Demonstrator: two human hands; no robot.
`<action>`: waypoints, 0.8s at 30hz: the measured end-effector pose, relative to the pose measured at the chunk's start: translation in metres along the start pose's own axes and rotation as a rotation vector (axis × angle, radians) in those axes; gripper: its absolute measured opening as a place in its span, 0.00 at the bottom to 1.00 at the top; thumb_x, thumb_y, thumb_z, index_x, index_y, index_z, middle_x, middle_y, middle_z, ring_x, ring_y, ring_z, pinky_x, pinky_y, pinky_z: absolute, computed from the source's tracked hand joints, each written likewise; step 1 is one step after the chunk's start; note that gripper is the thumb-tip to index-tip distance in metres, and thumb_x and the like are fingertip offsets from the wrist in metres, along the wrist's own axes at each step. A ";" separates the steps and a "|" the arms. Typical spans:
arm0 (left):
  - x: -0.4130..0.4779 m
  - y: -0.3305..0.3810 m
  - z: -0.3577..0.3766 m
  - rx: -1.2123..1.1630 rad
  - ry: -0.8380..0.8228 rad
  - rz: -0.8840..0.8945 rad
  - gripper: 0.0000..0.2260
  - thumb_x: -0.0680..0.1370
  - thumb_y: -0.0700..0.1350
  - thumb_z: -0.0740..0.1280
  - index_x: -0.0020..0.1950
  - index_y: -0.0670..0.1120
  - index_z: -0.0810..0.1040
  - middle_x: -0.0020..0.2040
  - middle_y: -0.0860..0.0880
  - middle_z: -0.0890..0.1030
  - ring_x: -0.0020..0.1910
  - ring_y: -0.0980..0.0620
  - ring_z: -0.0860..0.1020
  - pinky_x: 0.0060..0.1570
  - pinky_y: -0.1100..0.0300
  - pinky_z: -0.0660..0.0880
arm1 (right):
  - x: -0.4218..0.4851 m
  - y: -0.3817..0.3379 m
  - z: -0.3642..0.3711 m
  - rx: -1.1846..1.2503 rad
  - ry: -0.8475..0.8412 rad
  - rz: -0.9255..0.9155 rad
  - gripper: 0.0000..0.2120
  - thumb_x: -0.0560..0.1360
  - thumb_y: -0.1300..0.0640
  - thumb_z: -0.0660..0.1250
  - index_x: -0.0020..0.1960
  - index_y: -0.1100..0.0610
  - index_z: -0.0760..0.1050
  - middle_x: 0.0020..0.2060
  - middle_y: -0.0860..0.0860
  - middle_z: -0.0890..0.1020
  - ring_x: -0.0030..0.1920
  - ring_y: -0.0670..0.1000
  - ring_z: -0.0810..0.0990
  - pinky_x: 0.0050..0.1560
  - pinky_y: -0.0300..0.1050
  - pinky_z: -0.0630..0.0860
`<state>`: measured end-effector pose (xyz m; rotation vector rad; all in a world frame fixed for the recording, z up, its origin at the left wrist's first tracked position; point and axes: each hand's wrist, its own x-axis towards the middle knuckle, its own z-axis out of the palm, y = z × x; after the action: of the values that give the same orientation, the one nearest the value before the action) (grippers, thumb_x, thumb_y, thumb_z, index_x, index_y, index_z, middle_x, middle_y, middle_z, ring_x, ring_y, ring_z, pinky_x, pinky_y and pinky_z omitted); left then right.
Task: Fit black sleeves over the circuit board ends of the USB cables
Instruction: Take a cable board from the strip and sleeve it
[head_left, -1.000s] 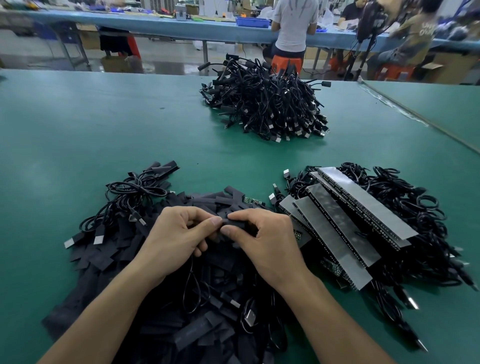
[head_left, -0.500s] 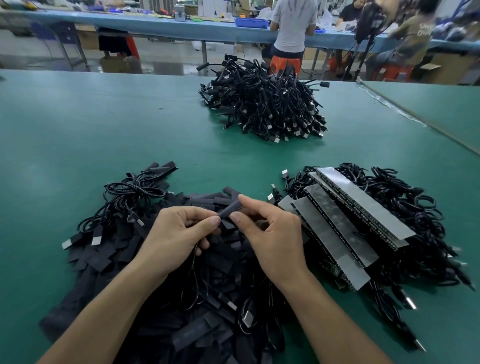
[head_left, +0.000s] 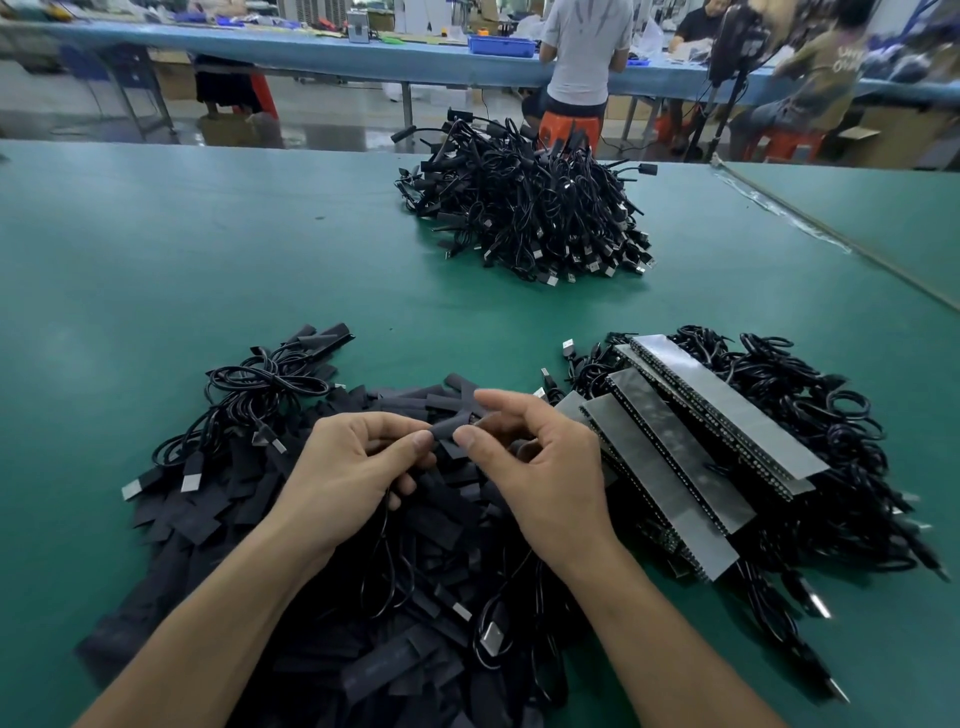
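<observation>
Black sleeve (head_left: 450, 428) sits low in the middle of the view, held just above the pile of loose sleeves (head_left: 218, 514) and pinched from both sides. At the far left stretches the green table mat (head_left: 130, 249). On the pile's left edge rests a coil of USB cables (head_left: 260, 382), its silver plugs (head_left: 190, 480) pointing toward the near left corner. The pile spreads from there under both forearms, flat black pieces lying every way.

The left hand (head_left: 353, 467) hovers over it with fingers curled in. Its thumb and forefinger close on the sleeve's left end, and a thin cable (head_left: 383, 540) drops in a loop from under the palm onto the pile. The right hand (head_left: 545, 467) faces it, thumb and forefinger nipping the sleeve's right end, the other fingers loosely bent. The spot between those two fingertips is blurred.

Just right of this hand lie circuit board strips (head_left: 680, 452), long and grey-faced, fanned over a tangle of cables (head_left: 821, 415) whose plugs stick out toward the near right. Farther back, right of centre and well apart from both near piles, stands a heap of cables (head_left: 524, 213) with black-covered ends. Beyond the table runs a blue workbench (head_left: 311, 44), where a person in a white shirt (head_left: 582, 47) sits on an orange stool (head_left: 569, 130), back turned.
</observation>
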<state>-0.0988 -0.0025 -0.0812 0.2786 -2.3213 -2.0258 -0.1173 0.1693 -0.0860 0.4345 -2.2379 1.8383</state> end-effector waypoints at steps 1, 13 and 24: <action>0.000 0.000 0.000 0.001 0.001 0.002 0.05 0.78 0.39 0.70 0.45 0.46 0.85 0.35 0.47 0.85 0.26 0.59 0.76 0.25 0.67 0.72 | 0.000 -0.001 0.001 0.000 -0.014 -0.009 0.13 0.69 0.48 0.75 0.53 0.43 0.82 0.39 0.39 0.84 0.39 0.41 0.82 0.40 0.30 0.74; 0.002 -0.004 -0.003 0.025 -0.019 0.035 0.03 0.77 0.39 0.72 0.46 0.46 0.85 0.34 0.46 0.85 0.26 0.59 0.76 0.25 0.68 0.72 | 0.002 0.005 0.000 -0.086 -0.036 -0.006 0.12 0.68 0.55 0.79 0.48 0.43 0.82 0.34 0.35 0.81 0.37 0.40 0.80 0.40 0.32 0.74; 0.003 -0.005 -0.002 -0.003 0.003 0.034 0.03 0.77 0.40 0.72 0.45 0.45 0.85 0.34 0.46 0.85 0.26 0.58 0.76 0.25 0.68 0.73 | 0.000 0.003 -0.002 -0.112 0.114 -0.032 0.10 0.69 0.56 0.79 0.48 0.46 0.82 0.35 0.39 0.83 0.38 0.38 0.82 0.40 0.26 0.73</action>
<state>-0.1008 -0.0058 -0.0857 0.2393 -2.3048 -2.0120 -0.1182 0.1714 -0.0887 0.3349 -2.2306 1.6684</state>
